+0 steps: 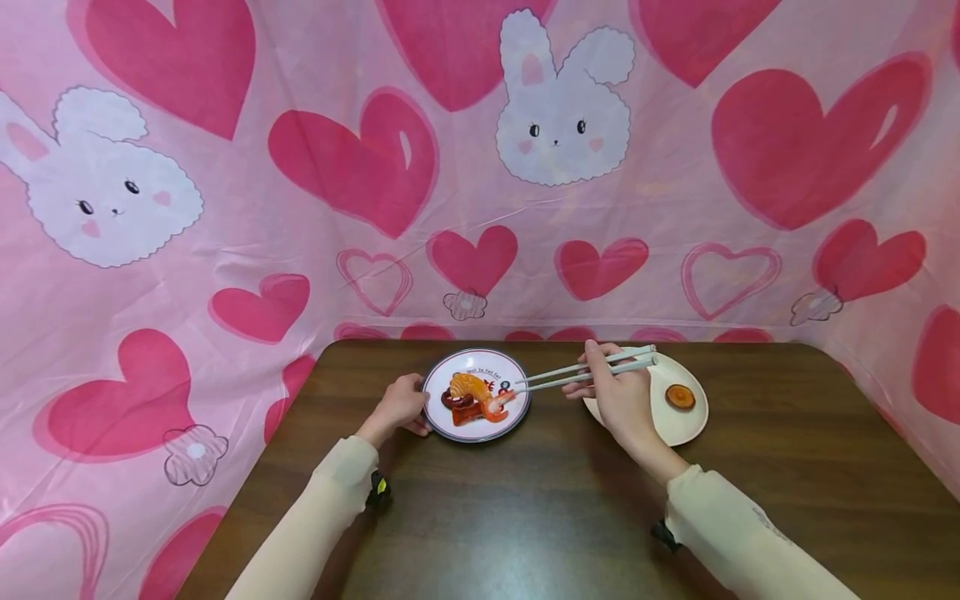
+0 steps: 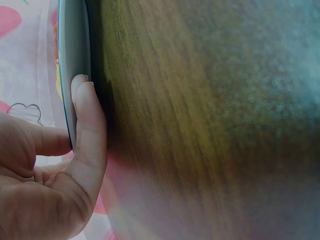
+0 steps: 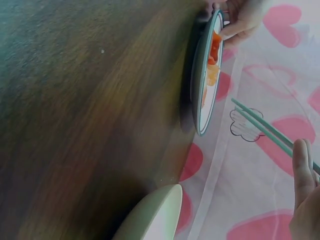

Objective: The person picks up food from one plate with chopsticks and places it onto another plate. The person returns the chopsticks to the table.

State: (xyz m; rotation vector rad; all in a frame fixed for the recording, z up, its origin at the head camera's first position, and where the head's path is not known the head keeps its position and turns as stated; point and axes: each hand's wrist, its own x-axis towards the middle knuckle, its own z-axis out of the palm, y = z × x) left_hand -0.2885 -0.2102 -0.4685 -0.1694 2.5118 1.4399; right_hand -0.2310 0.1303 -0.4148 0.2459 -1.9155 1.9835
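My left hand [image 1: 403, 405] grips the left rim of a round white plate [image 1: 480, 360] with a dark edge; in the left wrist view its fingers [image 2: 90, 115] reach under the rim. On the plate lie a shrimp [image 1: 498, 406], a ridged orange-yellow piece [image 1: 468, 386] and reddish-brown pieces [image 1: 467, 412], partly overlapping. My right hand [image 1: 621, 392] holds a pair of pale chopsticks [image 1: 555, 379], pointing left. Their tips are over the plate's right side, near the shrimp. In the right wrist view the chopsticks [image 3: 265, 125] hold nothing and stand apart from the food.
Below and behind my right hand stands a cream, rounded-triangular plate [image 1: 690, 427], partly hidden by that hand. A round brown-orange slice [image 1: 680, 397] lies on it. Both plates stand toward the far edge of the brown wooden table [image 1: 525, 517]. A pink heart-patterned cloth [image 1: 450, 192] hangs behind.
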